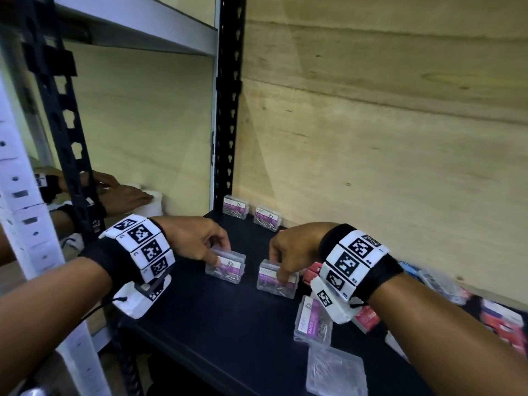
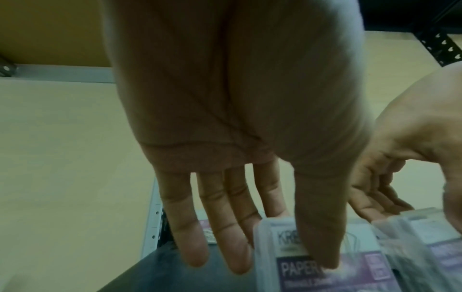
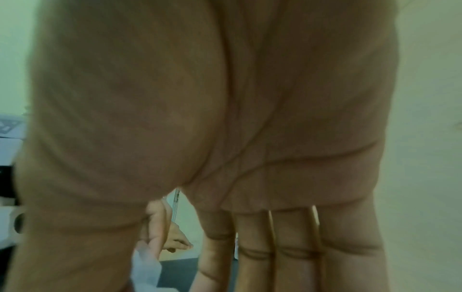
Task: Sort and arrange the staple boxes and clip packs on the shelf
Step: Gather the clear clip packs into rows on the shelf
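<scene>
On the black shelf [image 1: 214, 324] my left hand [image 1: 220, 257] pinches a clear paper clip pack [image 1: 228, 271] with a purple label, standing on edge. In the left wrist view the thumb [image 2: 320, 227] lies on this clip pack's [image 2: 300, 264] label and the fingers reach behind it. Just to the right, my right hand [image 1: 278, 271] grips a second clip pack [image 1: 275, 282] from above; the right wrist view shows mostly palm and a sliver of that pack [image 3: 147, 266]. Two more packs [image 1: 235, 207] [image 1: 267, 218] stand by the back wall.
A clip pack [image 1: 313, 321] and a clear box [image 1: 337, 372] lie flat near the front right. Red staple boxes [image 1: 367, 318] [image 1: 503, 324] sit under and beyond my right wrist. A black upright post [image 1: 228, 110] bounds the shelf; another person's hand [image 1: 123, 195] rests on a white object left of it.
</scene>
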`<state>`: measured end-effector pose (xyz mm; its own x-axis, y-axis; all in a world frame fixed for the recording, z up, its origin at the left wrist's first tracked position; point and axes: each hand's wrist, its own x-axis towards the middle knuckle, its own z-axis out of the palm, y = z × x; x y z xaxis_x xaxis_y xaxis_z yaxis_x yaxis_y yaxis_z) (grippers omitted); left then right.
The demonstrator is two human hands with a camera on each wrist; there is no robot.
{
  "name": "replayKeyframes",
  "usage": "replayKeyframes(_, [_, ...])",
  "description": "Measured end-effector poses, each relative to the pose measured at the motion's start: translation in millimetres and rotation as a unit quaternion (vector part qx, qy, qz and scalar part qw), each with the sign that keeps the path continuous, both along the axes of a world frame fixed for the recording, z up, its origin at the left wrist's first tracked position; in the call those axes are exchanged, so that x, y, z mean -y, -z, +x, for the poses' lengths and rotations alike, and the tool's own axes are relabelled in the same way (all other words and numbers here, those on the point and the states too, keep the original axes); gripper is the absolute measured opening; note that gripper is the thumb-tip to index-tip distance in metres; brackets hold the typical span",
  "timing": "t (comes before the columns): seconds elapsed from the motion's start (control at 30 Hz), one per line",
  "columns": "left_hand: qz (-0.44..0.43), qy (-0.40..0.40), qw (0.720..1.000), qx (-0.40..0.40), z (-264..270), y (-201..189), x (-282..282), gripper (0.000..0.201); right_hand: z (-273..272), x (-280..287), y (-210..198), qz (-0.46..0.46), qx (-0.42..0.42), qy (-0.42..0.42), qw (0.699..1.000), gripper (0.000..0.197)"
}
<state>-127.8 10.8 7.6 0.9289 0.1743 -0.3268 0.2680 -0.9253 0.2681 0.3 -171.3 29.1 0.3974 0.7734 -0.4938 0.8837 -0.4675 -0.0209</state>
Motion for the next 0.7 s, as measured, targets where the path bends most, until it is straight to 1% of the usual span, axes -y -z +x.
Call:
replayKeyframes(0.07, [0.016, -0.005, 1.000, 0.011, 9.3, -3.5, -11.8, 0.032, 6.2, -9.3, -3.4, 0.012, -0.014, -0.002, 1.000, 0.034])
replayKeyframes(0.13, [0.035, -0.020, 0.999, 0.031, 19.6, -8.7, -24.0, 0.031, 13.4, -17.9, -7.9, 0.049, -0.014, -0.003, 0.999, 0.031])
replayKeyframes(0.23, [0.069, -0.062, 0.995, 0.048, 43.5, -13.9, -48.1, 0.030, 34.5, -40.6, -9.6, 0.118, 0.030, 0.002, 0.993, 0.033])
replayKeyframes(0.3, [0.081, -0.085, 0.992, 0.053, 58.9, -15.1, -60.9, 0.031, 48.5, -55.5, -8.0, 0.144, 0.045, 0.012, 0.988, 0.037])
replayKeyframes(0.4, [0.094, -0.103, 0.989, 0.058, 78.4, -15.5, -75.2, 0.034, 65.3, -72.2, -3.7, 0.147, 0.050, 0.013, 0.988, 0.041])
replayKeyframes(0.53, [0.073, -0.119, 0.989, 0.049, 97.8, -12.1, -89.2, 0.034, 77.8, -87.3, 0.3, 0.140, 0.058, 0.010, 0.988, 0.041])
replayKeyframes(0.7, [0.051, -0.106, 0.993, 0.033, 109.8, -7.4, -95.9, 0.037, 82.5, -96.1, 6.1, 0.131, 0.046, 0.004, 0.990, 0.038])
